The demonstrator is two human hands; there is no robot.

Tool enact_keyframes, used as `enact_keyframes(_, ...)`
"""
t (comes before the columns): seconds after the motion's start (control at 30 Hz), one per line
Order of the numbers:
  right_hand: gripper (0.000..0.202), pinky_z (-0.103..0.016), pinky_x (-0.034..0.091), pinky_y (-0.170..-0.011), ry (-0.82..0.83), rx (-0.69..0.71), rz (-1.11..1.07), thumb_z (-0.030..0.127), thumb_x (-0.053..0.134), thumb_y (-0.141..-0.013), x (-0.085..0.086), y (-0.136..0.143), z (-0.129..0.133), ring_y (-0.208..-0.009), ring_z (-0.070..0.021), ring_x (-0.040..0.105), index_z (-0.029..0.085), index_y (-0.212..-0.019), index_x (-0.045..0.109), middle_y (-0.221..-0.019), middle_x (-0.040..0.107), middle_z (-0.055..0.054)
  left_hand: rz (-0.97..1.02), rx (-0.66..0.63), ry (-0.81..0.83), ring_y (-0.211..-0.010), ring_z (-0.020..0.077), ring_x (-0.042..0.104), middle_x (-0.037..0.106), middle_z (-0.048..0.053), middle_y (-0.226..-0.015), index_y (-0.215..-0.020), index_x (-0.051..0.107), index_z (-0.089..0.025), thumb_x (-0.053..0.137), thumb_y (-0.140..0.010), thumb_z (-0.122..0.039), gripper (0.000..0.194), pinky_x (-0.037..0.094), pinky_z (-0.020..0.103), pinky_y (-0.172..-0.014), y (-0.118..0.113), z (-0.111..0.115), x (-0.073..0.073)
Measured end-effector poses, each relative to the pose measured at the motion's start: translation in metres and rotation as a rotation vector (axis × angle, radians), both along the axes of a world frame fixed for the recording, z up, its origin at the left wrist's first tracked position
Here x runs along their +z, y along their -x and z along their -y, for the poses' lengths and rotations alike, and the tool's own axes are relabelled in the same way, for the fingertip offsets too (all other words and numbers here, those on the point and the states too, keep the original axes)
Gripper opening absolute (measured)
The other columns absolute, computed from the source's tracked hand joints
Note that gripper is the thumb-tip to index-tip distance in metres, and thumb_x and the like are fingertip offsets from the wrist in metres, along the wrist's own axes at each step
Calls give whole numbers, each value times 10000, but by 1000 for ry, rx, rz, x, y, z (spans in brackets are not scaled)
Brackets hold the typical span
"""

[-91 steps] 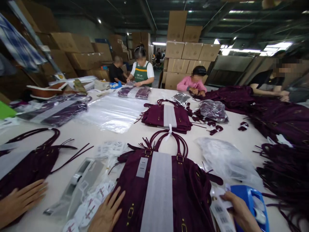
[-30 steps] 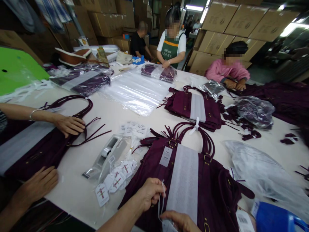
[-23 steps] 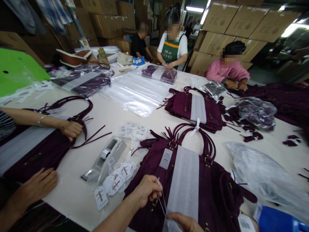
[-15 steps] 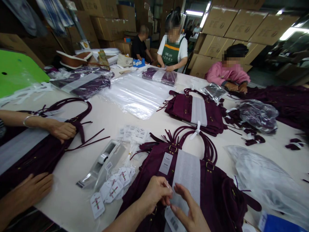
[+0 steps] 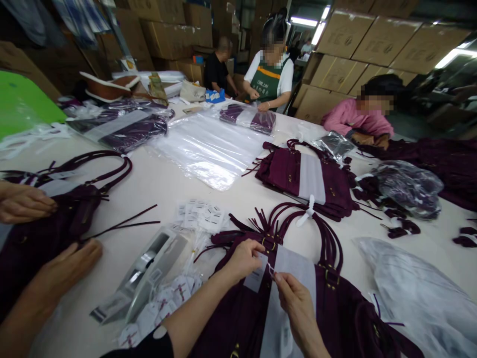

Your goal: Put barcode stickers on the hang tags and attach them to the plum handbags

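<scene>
A dark purple handbag (image 5: 335,303) lies in front of me, with a pale paper band (image 5: 294,263) around it and a white tie (image 5: 307,211) round its handles. Over the bag's upper left, my left hand (image 5: 244,258) pinches one end of a thin white string (image 5: 270,268). My right hand (image 5: 296,298) pinches the string's other end, above the pale band. A blurred white tag (image 5: 286,338) hangs below my right hand. Partly under my left hand, a grey label (image 5: 256,273) lies on the bag.
Left of the bag are a tape dispenser (image 5: 145,273) and printed tags (image 5: 164,303). A co-worker's hands (image 5: 70,263) touch another purple bag at the left. Plastic sheets (image 5: 212,149) and a folded bag (image 5: 309,174) lie beyond; clear plastic (image 5: 421,293) is at right.
Both my hands have moved up the bag toward the handles, the white string now stretched between them. The co-worker's hands at left have shifted on their bag. The view has turned slightly.
</scene>
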State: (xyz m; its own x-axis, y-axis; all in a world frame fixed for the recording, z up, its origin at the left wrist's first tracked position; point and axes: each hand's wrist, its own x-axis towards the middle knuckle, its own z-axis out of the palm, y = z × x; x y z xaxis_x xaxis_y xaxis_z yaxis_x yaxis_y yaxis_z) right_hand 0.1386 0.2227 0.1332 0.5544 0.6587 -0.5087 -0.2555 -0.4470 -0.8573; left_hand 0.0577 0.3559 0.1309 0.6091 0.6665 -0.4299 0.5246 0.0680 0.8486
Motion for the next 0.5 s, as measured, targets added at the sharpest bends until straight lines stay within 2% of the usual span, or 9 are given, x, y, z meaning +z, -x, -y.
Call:
enact_keyframes(0.1, 481, -209, 128, -408, 25, -60, 3, 621, 621, -606, -1, -11, -7, -431, -56, 179, 155, -692, 546, -482, 221, 103, -132, -7, -208, -950, 216, 508, 563, 83, -968, -888, 608, -126, 567, -690, -118, 202, 378, 330, -850, -23, -14, -6)
enact_keyframes(0.17, 480, -210, 133, -406, 40, -82, 24, 625, 613, -607, -3, -15, -11, -428, -60, 182, 158, -697, 545, -477, 223, 103, -214, -21, -298, -1031, 264, 464, 545, 115, -1031, -908, 583, -124, 587, -724, -201, 200, 328, 388, -908, -37, -15, -10)
enact_keyframes(0.33, 448, -225, 228, -418, 48, -65, 244, 615, 541, -677, -15, -26, -19, -441, -88, 279, 168, -671, 565, -468, 336, 70, -345, -60, -390, -1014, 246, 481, 571, 74, -1015, -912, 549, -169, 538, -752, -153, 161, 326, 383, -866, -49, -10, -20)
enact_keyframes(0.5, 466, -252, 327, -501, 103, -13, 473, 618, 477, -687, -26, -32, -36, -508, -131, 411, 166, -624, 576, -508, 477, 22, -421, -100, -378, -969, 234, 522, 621, 59, -961, -889, 557, -186, 494, -733, -107, 186, 336, 364, -807, -53, -15, -18)
